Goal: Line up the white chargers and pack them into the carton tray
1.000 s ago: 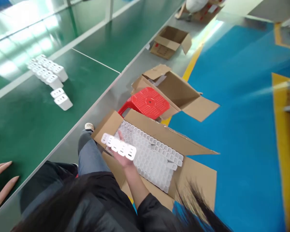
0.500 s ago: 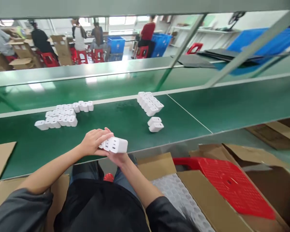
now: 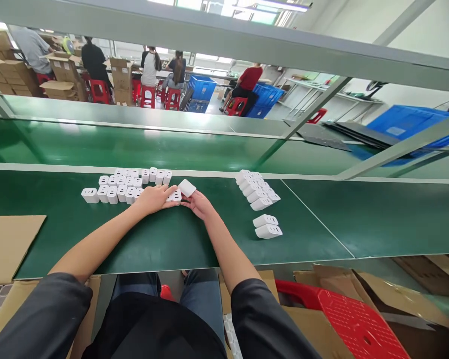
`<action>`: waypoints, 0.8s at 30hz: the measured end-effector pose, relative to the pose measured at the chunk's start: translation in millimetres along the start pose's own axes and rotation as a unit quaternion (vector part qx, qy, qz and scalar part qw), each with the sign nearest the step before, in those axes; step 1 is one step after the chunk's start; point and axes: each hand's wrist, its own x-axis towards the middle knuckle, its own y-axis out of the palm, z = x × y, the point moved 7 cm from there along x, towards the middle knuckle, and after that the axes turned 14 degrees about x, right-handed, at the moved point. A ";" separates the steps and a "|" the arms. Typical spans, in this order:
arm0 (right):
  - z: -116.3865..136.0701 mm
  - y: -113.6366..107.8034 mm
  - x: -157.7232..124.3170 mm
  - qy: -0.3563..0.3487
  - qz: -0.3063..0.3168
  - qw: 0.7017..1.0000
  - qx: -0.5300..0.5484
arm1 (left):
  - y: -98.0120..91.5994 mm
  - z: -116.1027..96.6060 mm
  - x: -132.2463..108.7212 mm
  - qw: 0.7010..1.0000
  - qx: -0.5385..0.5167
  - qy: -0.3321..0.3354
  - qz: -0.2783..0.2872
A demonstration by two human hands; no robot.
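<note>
My left hand (image 3: 155, 199) is closed around white charger blocks (image 3: 176, 196) on the green bench, its fingers partly covering them. My right hand (image 3: 199, 203) pinches a white charger block (image 3: 187, 188), which is tilted with a blank side up, touching or very close to my left fingertips. Left of my hands stands a group of white charger blocks (image 3: 112, 194) in rows, their port faces showing. Another cluster of charger blocks (image 3: 257, 189) lies to the right, with two more blocks (image 3: 268, 231) apart from it, nearer the front edge.
A cardboard sheet (image 3: 13, 244) lies at the bench's left end. Below the front edge are open cartons (image 3: 307, 329) and a red stool (image 3: 355, 319). A metal rail (image 3: 224, 45) crosses above the bench. Several people sit at the back near blue crates (image 3: 202, 88).
Both hands have moved forward over the bench with the chargers, beside the left group. My right hand now holds one block tilted apart from those at my left hand. The view has shifted.
</note>
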 end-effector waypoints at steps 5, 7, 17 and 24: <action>14.4 -27.5 0.2 -0.048 -0.031 0.998 -0.006 | 16.4 16.4 30.9 0.999 0.021 0.010 0.027; 15.1 -27.2 -2.7 -0.043 -0.017 0.999 -0.007 | 21.8 24.3 35.1 0.999 0.028 0.017 0.032; 21.7 -23.7 2.6 -0.141 -0.042 0.973 -0.179 | 16.1 30.4 32.9 0.998 0.053 0.027 0.004; 38.0 -22.8 -1.6 -0.207 -0.078 0.919 -0.326 | 3.9 26.8 25.9 0.997 0.073 -0.018 -0.026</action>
